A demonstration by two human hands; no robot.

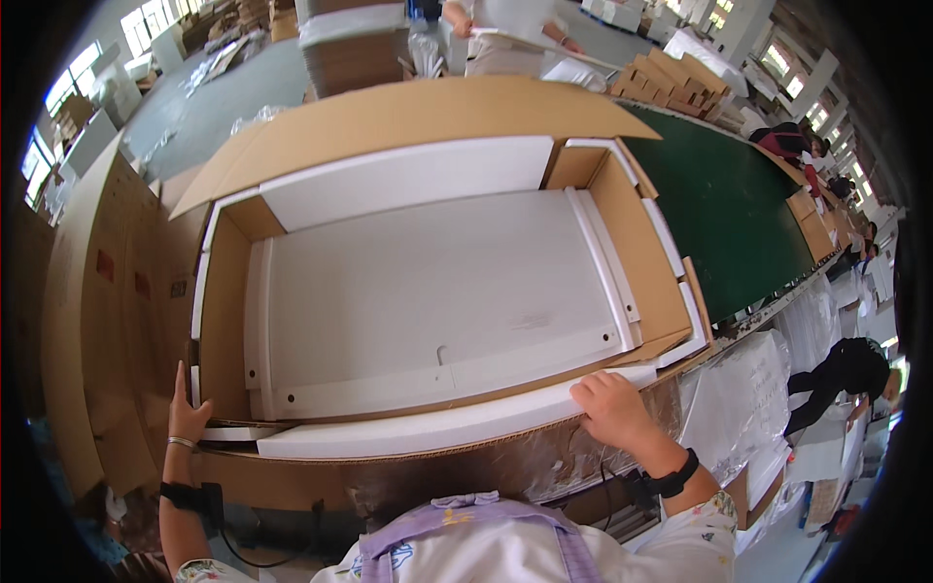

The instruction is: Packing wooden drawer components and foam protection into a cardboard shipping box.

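A large open cardboard box (228, 321) lies before me, its far flap (437, 107) folded outward. White foam strips line its walls; a long foam strip (428, 429) runs along the near wall, and another board (408, 180) stands along the far wall. Inside lies a flat light-grey panel (428, 291) with raised side rails and small dark holes near its near corners. My left hand (188, 413) rests at the box's near left corner, thumb and fingers spread. Fingers curled, my right hand (614, 406) grips the near foam strip toward its right end.
Right of the box stretches a green conveyor belt (734, 204). Tall cardboard cartons (97, 311) stand at the left. Beyond the box are stacked flat boards (355, 53) and a co-worker's hands (457, 17). Plastic-wrapped goods (734, 398) and a person in black (841, 374) are at the right.
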